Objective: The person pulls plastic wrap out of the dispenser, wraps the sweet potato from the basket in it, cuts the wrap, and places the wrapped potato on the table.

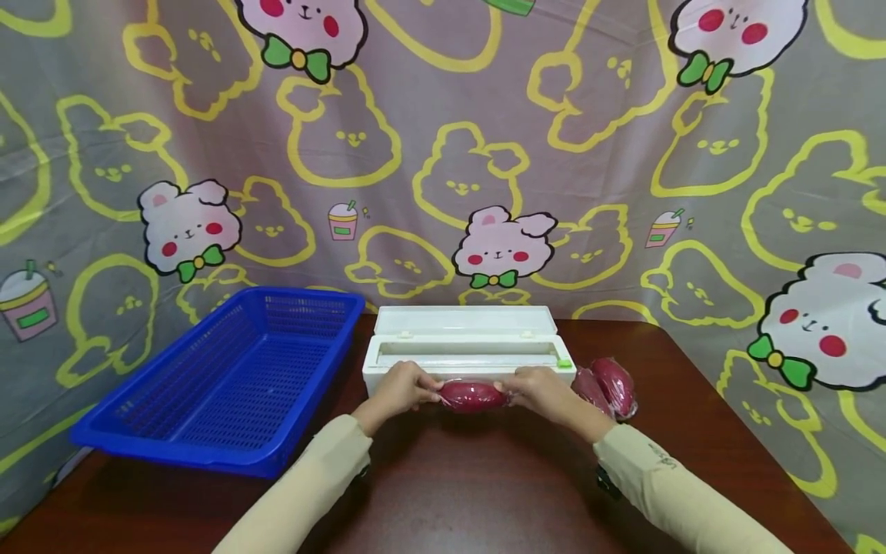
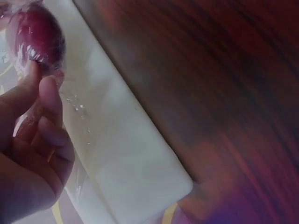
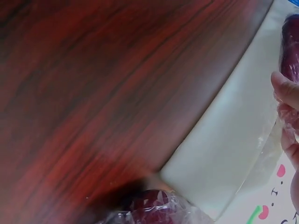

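In front of the white cling film dispenser, a red sweet potato wrapped in clear film is held between both hands. My left hand pinches the film at its left end, thumb against fingers. At the other end my right hand pinches the film. Gathered plastic shows between the fingers of the right hand in the right wrist view. The dispenser's lid stands raised, with a film roll inside and a green slider at the right.
Two more film-wrapped sweet potatoes lie right of the dispenser, partly behind my right hand. A blue plastic basket stands on the left of the brown wooden table. A patterned curtain hangs behind.
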`<move>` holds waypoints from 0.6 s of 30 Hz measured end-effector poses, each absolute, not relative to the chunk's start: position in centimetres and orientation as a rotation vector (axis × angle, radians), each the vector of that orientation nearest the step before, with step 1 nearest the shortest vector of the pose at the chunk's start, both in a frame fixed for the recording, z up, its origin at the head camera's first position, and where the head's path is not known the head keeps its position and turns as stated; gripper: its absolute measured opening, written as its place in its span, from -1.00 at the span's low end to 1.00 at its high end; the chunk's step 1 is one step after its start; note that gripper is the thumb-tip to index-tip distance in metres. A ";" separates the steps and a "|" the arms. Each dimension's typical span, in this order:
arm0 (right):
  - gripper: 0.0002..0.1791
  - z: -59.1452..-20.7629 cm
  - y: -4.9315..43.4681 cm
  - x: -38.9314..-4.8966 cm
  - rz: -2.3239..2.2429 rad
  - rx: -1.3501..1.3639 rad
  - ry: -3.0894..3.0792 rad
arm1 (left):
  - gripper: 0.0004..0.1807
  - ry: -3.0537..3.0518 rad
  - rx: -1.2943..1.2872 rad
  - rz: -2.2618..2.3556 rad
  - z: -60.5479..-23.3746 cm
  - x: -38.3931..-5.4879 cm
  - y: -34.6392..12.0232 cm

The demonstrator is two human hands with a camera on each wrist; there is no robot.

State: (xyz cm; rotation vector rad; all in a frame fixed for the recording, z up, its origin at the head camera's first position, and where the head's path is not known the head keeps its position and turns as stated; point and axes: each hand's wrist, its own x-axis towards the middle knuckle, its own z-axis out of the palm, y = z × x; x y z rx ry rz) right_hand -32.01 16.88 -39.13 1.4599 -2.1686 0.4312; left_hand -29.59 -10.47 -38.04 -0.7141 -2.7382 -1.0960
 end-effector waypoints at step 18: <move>-0.93 -39.8 16.9 -31.5 0.254 1.555 -2.199 | -0.97 -2.696 -0.877 -0.681 -38.6 -28.2 -9.5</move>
